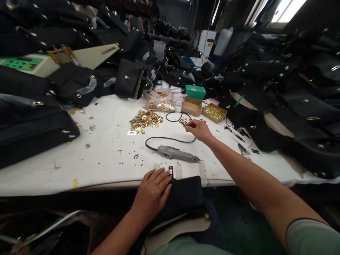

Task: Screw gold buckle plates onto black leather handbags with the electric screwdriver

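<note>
"Fittings (145,120), gold, heaped on the white tabletop (106,156). And rightward?"
"Left hand (154,191) laid flat and loose over the dark bag (187,193) at the near edge, fingertips beside a small black plate (170,172)."
"Then?"
"Grey screwdriver (176,153), lying beyond. Right hand (198,129) pinched at the fingertips; impossible to say around what, if anything. Farther right, cardboard box (220,119) of gold pieces (214,112)."
</note>
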A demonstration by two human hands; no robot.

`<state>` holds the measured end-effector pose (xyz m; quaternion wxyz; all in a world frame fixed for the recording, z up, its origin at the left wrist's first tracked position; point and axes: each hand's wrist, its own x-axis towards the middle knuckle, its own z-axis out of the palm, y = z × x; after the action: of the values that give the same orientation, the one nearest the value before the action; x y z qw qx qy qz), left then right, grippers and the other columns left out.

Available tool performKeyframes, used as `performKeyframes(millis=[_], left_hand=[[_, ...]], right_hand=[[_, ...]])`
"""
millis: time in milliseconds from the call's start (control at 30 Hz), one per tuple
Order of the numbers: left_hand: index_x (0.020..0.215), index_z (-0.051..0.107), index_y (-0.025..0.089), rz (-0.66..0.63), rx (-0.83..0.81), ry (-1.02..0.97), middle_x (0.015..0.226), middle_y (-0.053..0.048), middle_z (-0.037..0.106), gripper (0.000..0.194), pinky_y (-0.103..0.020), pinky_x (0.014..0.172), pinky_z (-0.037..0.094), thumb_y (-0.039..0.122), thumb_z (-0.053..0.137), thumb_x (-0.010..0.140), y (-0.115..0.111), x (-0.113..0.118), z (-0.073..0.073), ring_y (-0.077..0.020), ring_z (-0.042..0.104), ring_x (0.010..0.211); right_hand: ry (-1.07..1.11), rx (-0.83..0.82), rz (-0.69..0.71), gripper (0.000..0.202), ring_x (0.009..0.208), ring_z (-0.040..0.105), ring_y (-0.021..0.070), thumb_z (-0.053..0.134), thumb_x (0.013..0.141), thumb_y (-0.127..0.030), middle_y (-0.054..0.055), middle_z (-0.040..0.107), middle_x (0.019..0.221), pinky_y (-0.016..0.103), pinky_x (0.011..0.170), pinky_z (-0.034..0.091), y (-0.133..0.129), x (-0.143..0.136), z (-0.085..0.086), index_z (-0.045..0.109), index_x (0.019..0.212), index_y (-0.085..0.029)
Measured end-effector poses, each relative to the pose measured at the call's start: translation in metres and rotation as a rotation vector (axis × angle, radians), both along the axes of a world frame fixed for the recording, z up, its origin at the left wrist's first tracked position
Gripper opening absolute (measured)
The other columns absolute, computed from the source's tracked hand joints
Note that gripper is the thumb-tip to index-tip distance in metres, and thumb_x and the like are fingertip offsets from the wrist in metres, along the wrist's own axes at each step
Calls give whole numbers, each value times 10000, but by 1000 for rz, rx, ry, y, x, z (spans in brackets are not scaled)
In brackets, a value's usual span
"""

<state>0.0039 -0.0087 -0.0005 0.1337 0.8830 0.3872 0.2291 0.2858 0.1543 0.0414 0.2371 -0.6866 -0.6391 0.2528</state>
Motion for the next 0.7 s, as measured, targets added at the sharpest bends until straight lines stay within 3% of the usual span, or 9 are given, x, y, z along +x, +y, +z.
performKeyframes(millis=[67, 133, 267, 433, 700], left_hand=[[1203, 674, 238, 0, -7, -11, 1307, -33, 695, 267, -471, 1101, 409, 219, 549, 968, 0, 0, -2, -240, 575, 1283], [1194, 679, 229, 0, -2, -22, 1296, -46, 700, 259, -470, 1098, 408, 220, 547, 970, 0, 0, -3, -242, 578, 1278], [1192, 686, 235, -6, 13, -27, 1287, -51, 702, 263, -477, 1085, 413, 217, 544, 971, 0, 1, -5, -250, 587, 1263], [1202, 681, 235, -7, 32, -41, 1281, -45, 703, 266, -474, 1074, 424, 216, 556, 969, 0, 3, -6, -242, 593, 1248], [1165, 696, 232, -3, 62, -77, 1245, -54, 717, 231, -463, 1037, 455, 223, 599, 955, 1, 0, -9, -239, 624, 1202]], right_hand=[[327, -34, 49, 327, 735, 645, 152, 647, 856, -315, 27, 720, 855, 242, 632, 494, -40, -21, 1, 658, 1151, -175], [522, -90, 93, 338, 674, 634, 142, 686, 824, -333, 14, 712, 802, 241, 606, 503, -80, -43, -3, 673, 1123, -179], [619, -201, 98, 246, 605, 623, 136, 680, 822, -355, 9, 702, 716, 248, 577, 504, -130, -72, -22, 725, 982, -173], [585, -245, 55, 175, 578, 621, 133, 680, 805, -312, 2, 693, 653, 239, 573, 491, -133, -75, -36, 739, 896, -175], [507, -284, 67, 134, 571, 627, 126, 660, 807, -245, -3, 690, 633, 222, 578, 481, -129, -80, -27, 753, 865, -168]])
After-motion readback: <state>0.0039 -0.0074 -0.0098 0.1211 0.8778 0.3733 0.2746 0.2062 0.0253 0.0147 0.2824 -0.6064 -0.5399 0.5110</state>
